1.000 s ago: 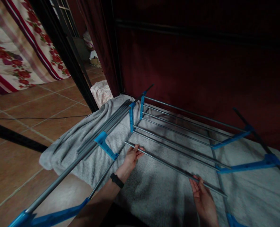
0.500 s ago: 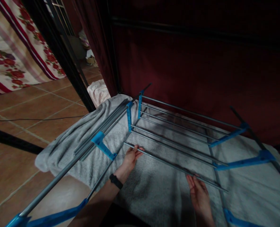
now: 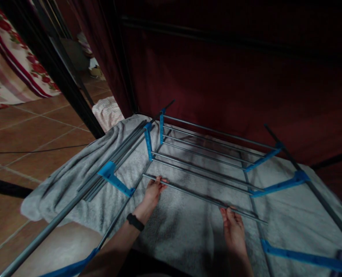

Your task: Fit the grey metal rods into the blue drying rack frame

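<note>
A loose grey metal rod [image 3: 194,195] lies across a grey towel [image 3: 185,234] in front of a partly built drying rack with blue plastic brackets [image 3: 210,161]. My left hand [image 3: 153,192], with a black watch at the wrist, has its fingers curled round the rod near its left end. My right hand [image 3: 231,227] reaches up to the rod toward its right end, fingers together under it. The rod runs parallel to the rack's fitted rods, just short of them.
A bundle of spare rods [image 3: 116,157] and a blue bracket [image 3: 113,177] lie on the towel to the left. Dark red fabric [image 3: 217,84] hangs behind the rack. Tiled floor [image 3: 29,142], a black cable and a black post lie to the left.
The view has shifted, so everything sits further left in frame. Both hands stay on the rod; the right hand has slid slightly left along it.
</note>
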The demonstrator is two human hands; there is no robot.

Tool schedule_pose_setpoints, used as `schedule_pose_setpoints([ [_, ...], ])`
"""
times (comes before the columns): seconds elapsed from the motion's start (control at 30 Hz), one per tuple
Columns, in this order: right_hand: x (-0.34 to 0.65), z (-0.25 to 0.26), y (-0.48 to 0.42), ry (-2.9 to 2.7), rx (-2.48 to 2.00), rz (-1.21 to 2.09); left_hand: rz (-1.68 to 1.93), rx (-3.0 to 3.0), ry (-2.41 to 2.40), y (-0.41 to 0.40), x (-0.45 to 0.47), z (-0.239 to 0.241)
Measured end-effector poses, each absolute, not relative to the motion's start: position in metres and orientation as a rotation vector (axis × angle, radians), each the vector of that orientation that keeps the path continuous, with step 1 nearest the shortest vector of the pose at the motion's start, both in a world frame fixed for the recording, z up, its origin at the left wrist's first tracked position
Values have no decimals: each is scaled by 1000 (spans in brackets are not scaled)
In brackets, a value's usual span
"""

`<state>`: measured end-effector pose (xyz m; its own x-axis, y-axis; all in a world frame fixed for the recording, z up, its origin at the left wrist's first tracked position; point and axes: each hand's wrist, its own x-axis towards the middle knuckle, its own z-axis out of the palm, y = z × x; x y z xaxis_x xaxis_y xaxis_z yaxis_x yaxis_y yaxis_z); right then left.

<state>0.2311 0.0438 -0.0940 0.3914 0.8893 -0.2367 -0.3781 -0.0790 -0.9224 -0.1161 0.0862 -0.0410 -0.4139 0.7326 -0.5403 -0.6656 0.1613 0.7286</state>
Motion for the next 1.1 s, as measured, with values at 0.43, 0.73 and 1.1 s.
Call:
schedule_pose_setpoints([
  [0.43,217,-88,51,-471,-1192,1037,1512,67,1307,90,-120,-39],
  [0.73,217,-91,57,-411,-1179,1043,1461,84,1316,92,-125,-36],
  [1.1,217,-88,57,-403,-1154,1084,1451,104,1311,94,-126,-40],
])
